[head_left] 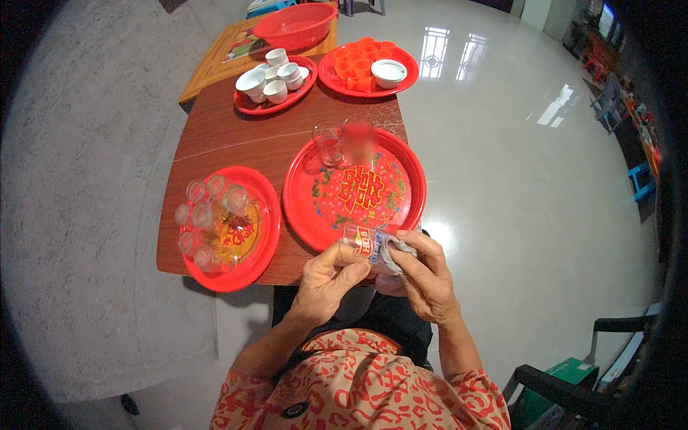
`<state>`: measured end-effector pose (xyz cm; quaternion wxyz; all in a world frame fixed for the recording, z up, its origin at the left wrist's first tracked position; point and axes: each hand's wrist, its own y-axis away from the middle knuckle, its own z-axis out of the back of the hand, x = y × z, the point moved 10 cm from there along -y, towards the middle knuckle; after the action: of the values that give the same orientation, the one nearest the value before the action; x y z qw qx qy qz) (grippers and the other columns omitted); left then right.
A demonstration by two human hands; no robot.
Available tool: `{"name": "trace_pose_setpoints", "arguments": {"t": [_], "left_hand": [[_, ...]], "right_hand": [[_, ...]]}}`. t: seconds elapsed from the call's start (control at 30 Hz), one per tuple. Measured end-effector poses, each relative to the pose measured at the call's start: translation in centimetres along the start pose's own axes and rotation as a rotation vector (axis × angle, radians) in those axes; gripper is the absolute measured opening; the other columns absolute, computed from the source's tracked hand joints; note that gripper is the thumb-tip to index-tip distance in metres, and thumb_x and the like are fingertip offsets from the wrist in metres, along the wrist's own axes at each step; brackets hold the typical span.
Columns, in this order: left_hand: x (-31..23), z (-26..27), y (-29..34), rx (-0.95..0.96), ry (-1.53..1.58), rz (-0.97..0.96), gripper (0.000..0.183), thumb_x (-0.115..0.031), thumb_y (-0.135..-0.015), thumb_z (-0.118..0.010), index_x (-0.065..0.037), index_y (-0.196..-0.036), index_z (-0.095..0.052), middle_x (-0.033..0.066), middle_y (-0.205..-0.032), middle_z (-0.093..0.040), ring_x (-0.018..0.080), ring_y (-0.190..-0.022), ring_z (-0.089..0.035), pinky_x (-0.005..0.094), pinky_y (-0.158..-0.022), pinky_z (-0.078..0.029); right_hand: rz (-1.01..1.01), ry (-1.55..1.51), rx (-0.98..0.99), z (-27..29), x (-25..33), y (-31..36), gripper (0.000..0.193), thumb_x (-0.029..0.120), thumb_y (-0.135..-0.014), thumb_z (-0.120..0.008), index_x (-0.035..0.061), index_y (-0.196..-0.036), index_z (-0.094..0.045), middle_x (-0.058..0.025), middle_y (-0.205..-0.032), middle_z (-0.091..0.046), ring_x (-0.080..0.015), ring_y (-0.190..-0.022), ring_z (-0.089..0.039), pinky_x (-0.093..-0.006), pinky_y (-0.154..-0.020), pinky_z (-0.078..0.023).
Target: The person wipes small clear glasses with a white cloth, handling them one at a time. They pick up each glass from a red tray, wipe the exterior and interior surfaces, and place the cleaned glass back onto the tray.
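Note:
Over the table's near edge I hold a clear drinking glass with a printed label, tipped on its side. My left hand grips one end of it, thumb and fingers around the glass. At the other end my right hand is closed on a greyish cloth, which is pressed to the glass and partly tucked at its mouth. Just beyond lies a large round red tray with a floral pattern. A clear glass stands at its far left, beside another glass that is blurred.
To the left, a red tray carries several small clear glasses. Farther back are a red tray of white cups and one with orange cups and a white bowl. A red basin sits at the far end.

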<state>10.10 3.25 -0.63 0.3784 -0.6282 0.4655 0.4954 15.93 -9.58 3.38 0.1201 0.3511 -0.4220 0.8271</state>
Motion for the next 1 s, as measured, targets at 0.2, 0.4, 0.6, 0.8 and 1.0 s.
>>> {"name": "trace_pose_setpoints", "arguments": {"t": [0.2, 0.4, 0.6, 0.8, 1.0], "left_hand": [[-1.8, -0.9, 0.6, 0.080, -0.159, -0.146, 0.007, -0.006, -0.089, -0.063, 0.001, -0.092, -0.060, 0.0039, -0.083, -0.057, 0.0108, -0.080, -0.053, 0.0282, -0.076, -0.044], [-2.6, -2.2, 1.1, 0.190, -0.260, -0.240, 0.007, -0.003, -0.085, -0.065, 0.000, -0.089, -0.061, 0.0063, -0.083, -0.056, 0.0159, -0.078, -0.050, 0.0311, -0.075, -0.041], [-2.6, -2.5, 0.9, 0.192, -0.274, -0.179, 0.008, -0.004, -0.084, -0.065, 0.000, -0.091, -0.062, 0.0095, -0.091, -0.061, 0.0179, -0.086, -0.054, 0.0321, -0.080, -0.042], [-2.6, -3.3, 1.0, 0.271, -0.395, -0.207, 0.017, -0.004, -0.083, -0.066, 0.001, -0.099, -0.064, 0.0110, -0.102, -0.062, 0.0221, -0.098, -0.058, 0.0353, -0.087, -0.044], [-3.1, -3.9, 1.3, 0.299, -0.359, -0.190, 0.017, -0.003, -0.082, -0.068, 0.000, -0.099, -0.065, 0.0114, -0.101, -0.062, 0.0253, -0.102, -0.059, 0.0374, -0.090, -0.044]], "right_hand": [[-0.142, -0.410, 0.015, 1.4, -1.7, 0.3, 0.030, 0.010, -0.090, -0.055, 0.0046, -0.118, -0.064, -0.0137, -0.125, -0.040, -0.0235, -0.110, -0.048, -0.0356, -0.097, -0.039], [-0.202, -0.522, 0.075, 1.6, -3.1, -0.1, 0.030, 0.011, -0.090, -0.054, 0.0032, -0.118, -0.064, -0.0097, -0.110, -0.047, -0.0209, -0.101, -0.048, -0.0340, -0.089, -0.040], [-0.023, -0.062, 0.060, 2.8, 1.3, -1.1, 0.033, 0.009, -0.083, -0.063, 0.0051, -0.115, -0.065, -0.0083, -0.104, -0.054, -0.0205, -0.088, -0.051, -0.0329, -0.079, -0.043], [0.266, 0.386, 0.032, 1.7, 6.0, -0.9, 0.039, 0.012, -0.070, -0.069, 0.0123, -0.109, -0.069, 0.0008, -0.102, -0.065, -0.0167, -0.074, -0.051, -0.0284, -0.066, -0.043], [0.192, 0.191, 0.113, 2.0, 5.7, -3.0, 0.037, 0.014, -0.075, -0.065, 0.0121, -0.112, -0.069, -0.0033, -0.114, -0.066, -0.0175, -0.072, -0.054, -0.0294, -0.069, -0.042]]}}
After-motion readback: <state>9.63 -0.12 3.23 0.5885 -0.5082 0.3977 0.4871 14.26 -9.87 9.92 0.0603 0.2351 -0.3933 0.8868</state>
